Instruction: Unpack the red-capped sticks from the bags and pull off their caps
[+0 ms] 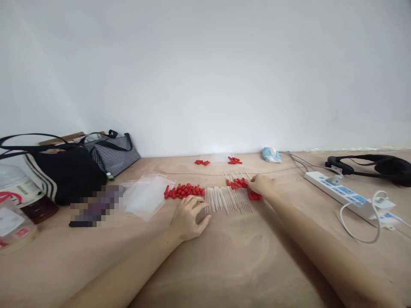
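My left hand (191,216) rests on the table with its thumb apart from the curved fingers and nothing visible in it. Just beyond its fingertips lies a heap of small red rubber bulbs (184,190). To its right is a row of thin clear tubes (221,199) laid side by side. My right hand (263,186) reaches to the row's right end, fingers drawn together at another group of red bulbs (237,183). Whatever those fingertips pinch is hidden. More red bulbs (254,195) lie below that hand, and several clear tubes (237,174) extend behind.
Clear zip bags (146,196) lie left of the bulbs. Further back are more tubes (218,158) with red bulbs (235,161). A power strip (346,194) with cables and a black headset (372,167) are right; bags (73,171) and a plastic jar (19,184) are left.
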`<action>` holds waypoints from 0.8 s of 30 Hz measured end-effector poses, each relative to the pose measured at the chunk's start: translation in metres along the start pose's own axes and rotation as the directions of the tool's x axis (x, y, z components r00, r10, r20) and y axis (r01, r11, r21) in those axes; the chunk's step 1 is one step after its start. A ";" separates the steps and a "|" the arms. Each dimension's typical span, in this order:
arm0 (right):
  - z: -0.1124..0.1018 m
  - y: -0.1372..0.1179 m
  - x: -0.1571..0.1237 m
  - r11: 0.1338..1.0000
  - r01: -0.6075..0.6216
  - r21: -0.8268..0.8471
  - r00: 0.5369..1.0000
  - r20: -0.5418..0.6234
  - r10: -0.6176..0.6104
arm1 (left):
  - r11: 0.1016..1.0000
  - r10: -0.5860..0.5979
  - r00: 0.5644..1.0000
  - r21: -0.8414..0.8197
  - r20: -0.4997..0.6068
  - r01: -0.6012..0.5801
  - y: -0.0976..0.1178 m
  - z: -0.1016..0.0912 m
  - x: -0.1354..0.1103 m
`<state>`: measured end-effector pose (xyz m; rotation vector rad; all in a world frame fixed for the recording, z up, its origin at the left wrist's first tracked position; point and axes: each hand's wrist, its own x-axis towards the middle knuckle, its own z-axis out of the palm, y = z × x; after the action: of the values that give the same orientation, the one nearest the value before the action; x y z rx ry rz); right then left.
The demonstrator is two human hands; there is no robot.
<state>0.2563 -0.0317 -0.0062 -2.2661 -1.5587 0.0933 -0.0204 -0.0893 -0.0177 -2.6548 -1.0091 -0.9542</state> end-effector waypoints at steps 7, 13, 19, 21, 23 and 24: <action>-0.010 -0.003 -0.014 0.994 0.009 0.113 0.999 -0.050 -0.003 | 1.000 -0.012 1.000 0.006 -0.005 0.012 0.002 0.004 0.002; 0.006 0.002 -0.049 0.915 0.328 0.235 0.914 -0.323 -0.244 | 1.000 -0.023 1.000 0.017 0.012 0.023 0.021 0.027 0.028; 0.025 0.015 -0.059 0.794 0.563 0.227 0.786 -0.442 -0.431 | 0.993 -0.115 0.991 0.040 0.063 0.113 0.009 0.036 0.042; 0.023 0.016 -0.060 0.765 0.602 0.230 0.770 -0.420 -0.480 | 0.992 -0.119 0.991 0.038 0.063 0.117 0.004 0.033 0.038; 0.020 0.015 -0.063 0.745 0.634 0.209 0.752 -0.393 -0.529 | 0.994 -0.105 0.994 0.033 0.036 0.104 0.001 0.028 0.031; 0.018 0.014 -0.066 0.735 0.650 0.194 0.740 -0.381 -0.554 | 0.995 -0.097 0.995 0.034 0.009 0.096 0.001 0.026 0.027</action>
<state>0.2385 -0.0913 -0.0387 -1.3524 -1.8729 -0.1671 0.0090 -0.0663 -0.0211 -2.6077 -1.1550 -0.9329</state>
